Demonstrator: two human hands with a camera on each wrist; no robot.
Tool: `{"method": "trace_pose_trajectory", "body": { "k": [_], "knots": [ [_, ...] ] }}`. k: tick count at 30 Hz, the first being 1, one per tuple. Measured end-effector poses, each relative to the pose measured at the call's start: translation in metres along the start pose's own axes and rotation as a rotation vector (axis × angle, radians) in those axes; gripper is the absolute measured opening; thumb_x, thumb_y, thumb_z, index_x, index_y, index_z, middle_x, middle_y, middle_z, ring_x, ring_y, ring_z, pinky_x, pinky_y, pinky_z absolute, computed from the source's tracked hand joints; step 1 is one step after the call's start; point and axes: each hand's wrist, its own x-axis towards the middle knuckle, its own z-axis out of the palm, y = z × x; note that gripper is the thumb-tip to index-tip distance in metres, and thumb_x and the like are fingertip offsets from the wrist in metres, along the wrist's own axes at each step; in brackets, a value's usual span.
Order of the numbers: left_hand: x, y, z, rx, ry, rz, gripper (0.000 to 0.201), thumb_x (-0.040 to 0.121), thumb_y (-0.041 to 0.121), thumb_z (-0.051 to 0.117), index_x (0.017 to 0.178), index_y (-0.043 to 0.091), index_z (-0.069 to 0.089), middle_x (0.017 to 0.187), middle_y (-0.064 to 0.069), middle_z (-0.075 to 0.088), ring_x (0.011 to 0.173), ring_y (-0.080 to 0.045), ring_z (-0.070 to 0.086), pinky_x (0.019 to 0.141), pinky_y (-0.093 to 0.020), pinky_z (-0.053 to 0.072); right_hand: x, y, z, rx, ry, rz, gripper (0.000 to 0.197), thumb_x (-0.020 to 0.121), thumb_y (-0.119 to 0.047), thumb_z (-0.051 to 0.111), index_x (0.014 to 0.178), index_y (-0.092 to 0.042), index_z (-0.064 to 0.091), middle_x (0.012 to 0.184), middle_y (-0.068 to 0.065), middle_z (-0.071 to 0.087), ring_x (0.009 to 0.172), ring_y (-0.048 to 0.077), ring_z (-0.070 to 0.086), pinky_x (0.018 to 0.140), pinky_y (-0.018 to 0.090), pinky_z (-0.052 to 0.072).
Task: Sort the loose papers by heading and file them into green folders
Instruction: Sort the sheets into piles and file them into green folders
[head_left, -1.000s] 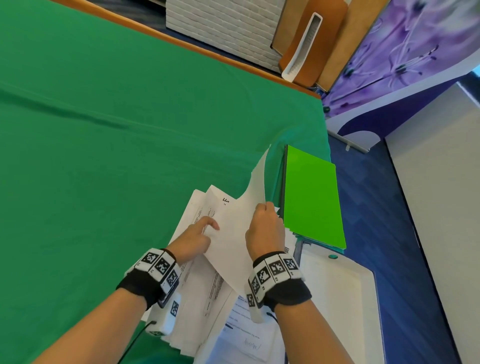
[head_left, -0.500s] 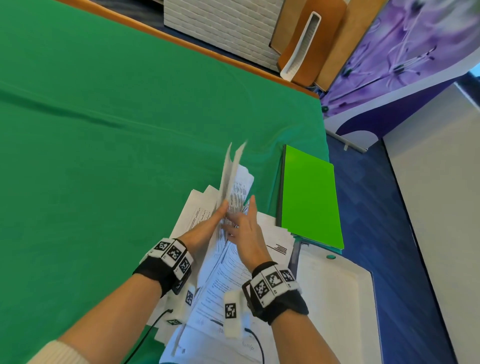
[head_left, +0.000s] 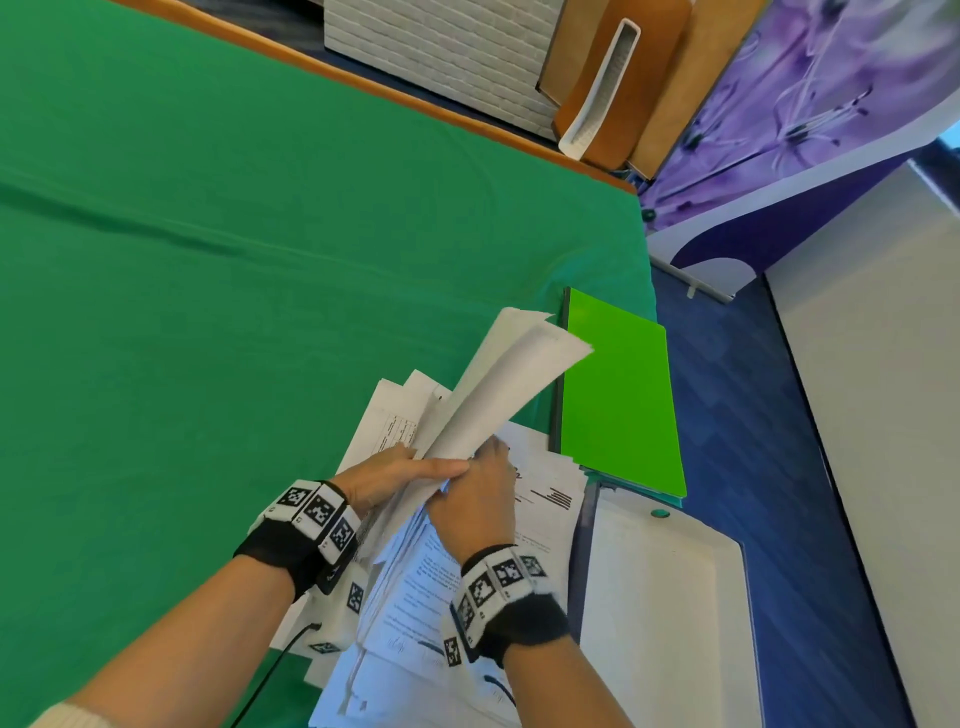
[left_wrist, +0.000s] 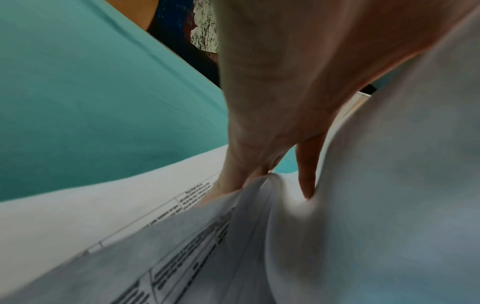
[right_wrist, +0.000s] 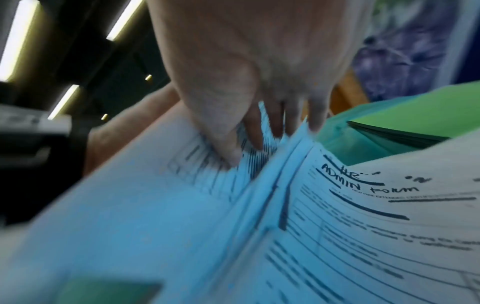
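Note:
A pile of loose printed papers (head_left: 540, 499) lies at the near right of the green table. Several lifted sheets (head_left: 498, 384) stand tilted above it, blank backs up. My left hand (head_left: 395, 475) grips their lower edge, thumb across the front. In the left wrist view its fingers (left_wrist: 306, 176) dig into the curled sheets (left_wrist: 376, 185). My right hand (head_left: 483, 483) has its fingers tucked between the lifted sheets and the pile. The right wrist view shows its fingers (right_wrist: 233, 152) pinching a sheet, beside a page headed "ADMIN FORM" (right_wrist: 369, 187). Bright green folders (head_left: 618, 395) lie stacked right of the pile.
A white open box or tray (head_left: 670, 618) sits at the near right corner, past the folders. The green cloth table (head_left: 234, 270) spreads bare to the left and far side. Beyond its wooden far edge stand a white brick-pattern panel (head_left: 447, 47) and brown boards (head_left: 654, 78).
The lifted sheets have swung from upright between both hands to leaning right toward the folders. My left hand now grips them, and my right hand has curled in under them.

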Motion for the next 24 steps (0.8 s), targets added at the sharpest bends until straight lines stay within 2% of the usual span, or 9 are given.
{"method": "trace_pose_trajectory", "body": {
  "k": [3, 6, 10, 14, 16, 18, 20, 22, 24],
  "knots": [
    [-0.004, 0.000, -0.001, -0.072, 0.003, -0.033, 0.065, 0.074, 0.069, 0.065, 0.118, 0.020, 0.069, 0.121, -0.016, 0.068, 0.110, -0.022, 0.065, 0.098, -0.034, 0.046, -0.005, -0.013, 0.006, -0.181, -0.005, 0.165, 0.093, 0.077, -0.049, 0.067, 0.149, -0.014, 0.021, 0.155, 0.012, 0.015, 0.140, 0.031, 0.020, 0.110, 0.049, 0.033],
    [-0.004, 0.001, -0.001, -0.120, 0.016, -0.032, 0.058, 0.082, 0.062, 0.057, 0.123, 0.021, 0.064, 0.118, -0.002, 0.071, 0.109, -0.014, 0.067, 0.092, -0.028, 0.049, -0.008, -0.015, 0.014, -0.099, -0.138, 0.393, 0.110, 0.080, -0.056, 0.065, 0.152, -0.014, -0.007, 0.157, 0.012, 0.005, 0.140, 0.032, 0.022, 0.106, 0.044, 0.039],
    [-0.002, 0.003, 0.004, -0.129, 0.061, -0.019, 0.034, 0.092, 0.057, 0.048, 0.102, 0.027, 0.063, 0.079, 0.017, 0.073, 0.071, 0.009, 0.068, 0.063, -0.010, 0.051, -0.011, -0.018, 0.027, -0.132, -0.245, 0.474, 0.103, 0.082, -0.053, 0.063, 0.150, -0.008, 0.001, 0.147, 0.013, 0.020, 0.131, 0.029, 0.035, 0.095, 0.037, 0.046],
    [-0.006, 0.008, 0.008, -0.149, 0.031, -0.046, 0.063, 0.088, 0.064, 0.042, 0.124, 0.016, 0.062, 0.113, -0.007, 0.073, 0.106, -0.019, 0.069, 0.094, -0.031, 0.052, -0.006, -0.024, 0.030, -0.033, -0.197, 0.553, 0.080, 0.081, -0.047, 0.060, 0.138, -0.006, 0.023, 0.132, 0.011, 0.034, 0.122, 0.029, 0.045, 0.090, 0.037, 0.047],
    [-0.006, 0.011, 0.009, -0.162, 0.015, -0.032, 0.061, 0.094, 0.062, 0.033, 0.126, 0.018, 0.061, 0.115, -0.003, 0.072, 0.108, -0.017, 0.068, 0.088, -0.025, 0.054, -0.002, -0.024, 0.030, -0.015, -0.188, 0.574, 0.075, 0.082, -0.047, 0.058, 0.135, -0.006, 0.025, 0.130, 0.011, 0.036, 0.121, 0.029, 0.046, 0.089, 0.038, 0.046],
    [-0.006, 0.013, 0.011, -0.170, 0.018, -0.042, 0.054, 0.095, 0.062, 0.029, 0.115, 0.024, 0.064, 0.102, 0.006, 0.075, 0.097, -0.007, 0.071, 0.074, -0.016, 0.055, 0.000, -0.022, 0.030, -0.028, -0.202, 0.581, 0.075, 0.084, -0.048, 0.058, 0.135, -0.005, 0.025, 0.131, 0.011, 0.035, 0.121, 0.029, 0.046, 0.089, 0.038, 0.047],
    [-0.008, 0.016, 0.013, -0.158, 0.014, -0.014, 0.059, 0.090, 0.069, 0.036, 0.118, 0.025, 0.064, 0.108, 0.006, 0.074, 0.104, -0.009, 0.069, 0.088, -0.022, 0.054, 0.002, -0.019, 0.030, -0.048, -0.223, 0.590, 0.076, 0.084, -0.049, 0.060, 0.135, -0.005, 0.025, 0.132, 0.012, 0.035, 0.120, 0.030, 0.049, 0.088, 0.038, 0.047],
    [-0.006, 0.013, 0.010, -0.165, -0.004, 0.007, 0.077, 0.081, 0.080, 0.046, 0.131, 0.024, 0.060, 0.128, -0.003, 0.066, 0.122, -0.020, 0.060, 0.112, -0.042, 0.038, 0.002, -0.018, 0.030, -0.083, -0.238, 0.590, 0.074, 0.084, -0.047, 0.062, 0.133, -0.005, 0.026, 0.131, 0.012, 0.037, 0.118, 0.029, 0.053, 0.088, 0.038, 0.048],
    [-0.002, 0.007, 0.006, -0.180, 0.004, 0.026, 0.085, 0.078, 0.083, 0.050, 0.137, 0.022, 0.057, 0.136, -0.008, 0.060, 0.128, -0.026, 0.054, 0.116, -0.049, 0.030, 0.002, -0.019, 0.030, -0.136, -0.233, 0.568, 0.070, 0.086, -0.045, 0.062, 0.133, -0.006, 0.027, 0.130, 0.011, 0.038, 0.114, 0.028, 0.056, 0.087, 0.036, 0.049]
  ]
}}
